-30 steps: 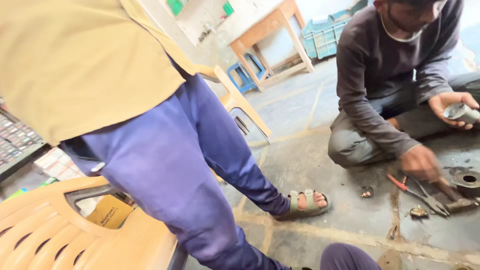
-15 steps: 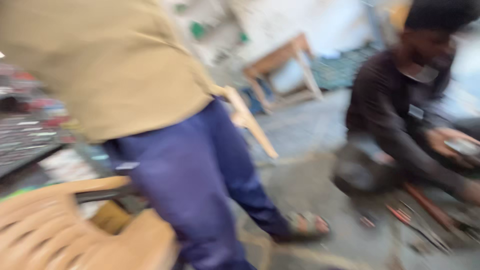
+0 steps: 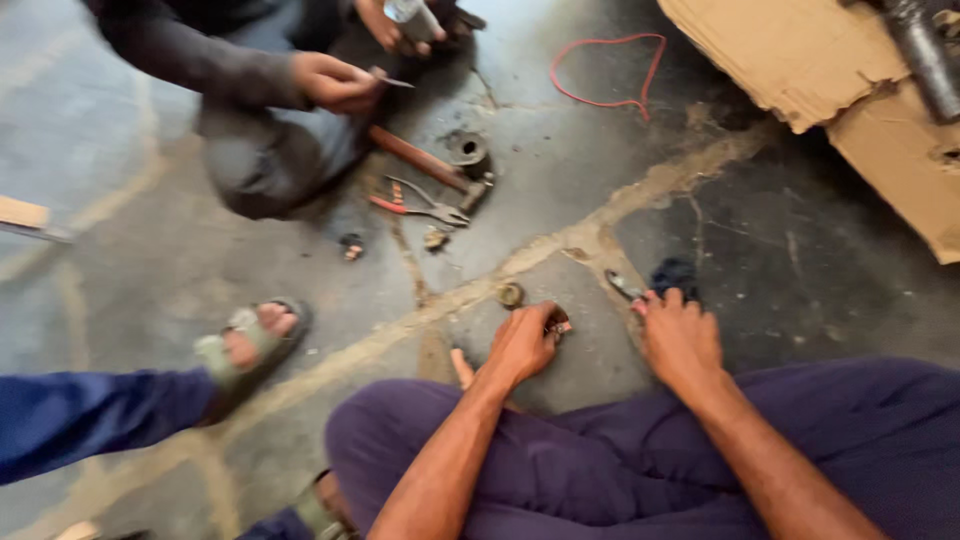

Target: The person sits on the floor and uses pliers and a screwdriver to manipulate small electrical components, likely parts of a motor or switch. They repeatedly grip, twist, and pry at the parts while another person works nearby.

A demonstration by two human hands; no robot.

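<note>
L hand point(image 3: 522, 342) fingers curled round a small metal part point(image 3: 558, 326) pressed to the floor point(image 3: 780, 250), prob. to steady it; R hand point(image 3: 680, 335) flat, empty, fingers spread beside a dark rag point(image 3: 676, 275).

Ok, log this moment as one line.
left hand: closed on small metal part | right hand: flat on floor by dark rag | pliers, hammer beyond
</note>
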